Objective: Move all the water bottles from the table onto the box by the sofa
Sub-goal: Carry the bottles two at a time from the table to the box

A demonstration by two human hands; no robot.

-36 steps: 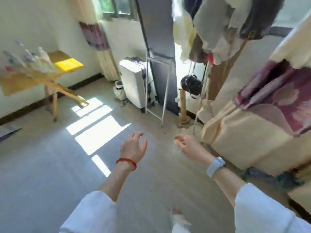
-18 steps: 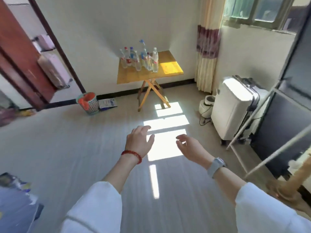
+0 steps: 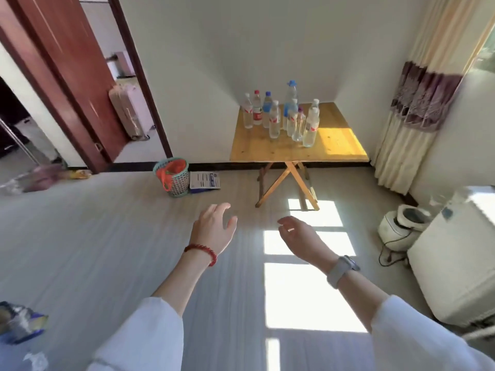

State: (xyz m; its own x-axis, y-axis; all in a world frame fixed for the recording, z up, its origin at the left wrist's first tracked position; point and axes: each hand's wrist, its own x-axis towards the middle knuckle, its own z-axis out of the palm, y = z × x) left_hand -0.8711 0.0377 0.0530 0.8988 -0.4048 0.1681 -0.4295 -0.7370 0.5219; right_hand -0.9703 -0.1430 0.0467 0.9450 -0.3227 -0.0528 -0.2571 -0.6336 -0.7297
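Head view: the water bottles [image 3: 281, 117] stand upright, clustered at the rear of the wooden table [image 3: 332, 151], well apart from both hands; left hand [image 3: 214, 228] and right hand [image 3: 300, 236] hang spread and empty, apparently readied for grasping; box and sofa are not visible.

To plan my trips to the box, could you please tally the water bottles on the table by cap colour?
White cap: 5
Blue cap: 2
Red cap: 1
Purple cap: 1
Total: 9 water bottles on the table. They overlap, so this is my best reading.
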